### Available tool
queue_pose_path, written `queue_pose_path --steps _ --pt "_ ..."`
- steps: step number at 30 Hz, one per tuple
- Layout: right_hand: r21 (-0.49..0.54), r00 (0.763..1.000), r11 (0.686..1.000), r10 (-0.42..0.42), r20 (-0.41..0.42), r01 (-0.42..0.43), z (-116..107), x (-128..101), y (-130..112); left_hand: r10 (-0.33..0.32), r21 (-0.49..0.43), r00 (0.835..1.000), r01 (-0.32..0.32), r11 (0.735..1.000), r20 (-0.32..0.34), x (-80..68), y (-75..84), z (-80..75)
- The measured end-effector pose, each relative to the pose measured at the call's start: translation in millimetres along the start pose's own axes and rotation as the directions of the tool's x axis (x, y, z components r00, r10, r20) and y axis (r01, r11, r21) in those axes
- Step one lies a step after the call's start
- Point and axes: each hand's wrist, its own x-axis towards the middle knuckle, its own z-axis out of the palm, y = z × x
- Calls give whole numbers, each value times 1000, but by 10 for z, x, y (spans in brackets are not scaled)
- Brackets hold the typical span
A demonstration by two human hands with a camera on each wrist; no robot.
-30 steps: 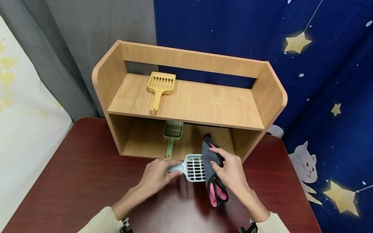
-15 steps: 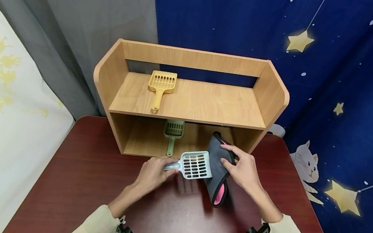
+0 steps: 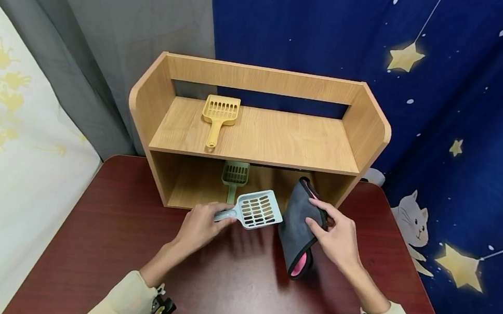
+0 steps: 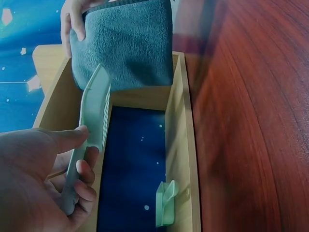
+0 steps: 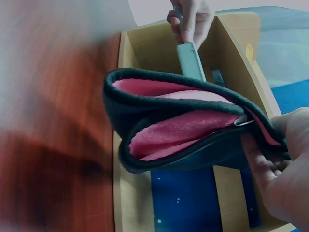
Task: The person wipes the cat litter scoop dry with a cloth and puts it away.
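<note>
My left hand (image 3: 199, 228) grips the handle of a light blue litter scoop (image 3: 258, 210), its slotted head pointing right over the table. In the left wrist view the scoop (image 4: 96, 104) shows edge-on, thumb on one side and fingers curled round the handle. A folded cloth (image 3: 301, 228), grey outside with pink inside and black edging, is pinched near its upper right edge by my right hand (image 3: 338, 236). The right wrist view shows the cloth's (image 5: 178, 123) pink folds end-on. The scoop's head stands just left of the cloth.
A wooden two-tier shelf (image 3: 257, 144) stands at the table's (image 3: 95, 242) back. On its upper board lies a yellow litter scoop (image 3: 219, 116); a green litter scoop (image 3: 235, 176) is on the lower level, behind the blue one. Curtains (image 3: 296, 21) hang behind.
The scoop has moved left and slightly up, away from the cloth that overlapped its head a second ago. My right hand has moved right with the cloth.
</note>
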Motion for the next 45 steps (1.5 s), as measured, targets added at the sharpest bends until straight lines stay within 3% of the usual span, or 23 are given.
queue_pose_path --steps 7,15,18,24,29,34,40,45 --pt "92 999 995 -23 -36 27 212 -162 -32 -17 -31 1000 17 999 -7 22 11 12" --pt "193 989 977 -62 -135 87 559 -276 -445 -47 -66 999 47 997 4 51 130 63" --pt "208 985 973 -65 -159 98 743 -327 -419 -63 -75 998 63 995 10 67 187 94" --pt "177 976 964 -178 -129 200 1024 -402 -286 -64 -67 998 64 996 8 107 282 134" --pt "152 974 971 -162 -156 186 977 -383 -231 -62 -54 998 62 997 0 107 291 133" --pt "89 962 988 -99 -255 126 769 -247 -150 -59 -59 998 58 997 -14 76 263 108" --pt "94 954 990 -76 -290 108 519 -147 -331 -72 -86 997 70 994 -22 61 247 81" --pt "104 954 984 -110 -280 144 557 -182 -455 -75 -87 996 72 994 -39 68 271 108"
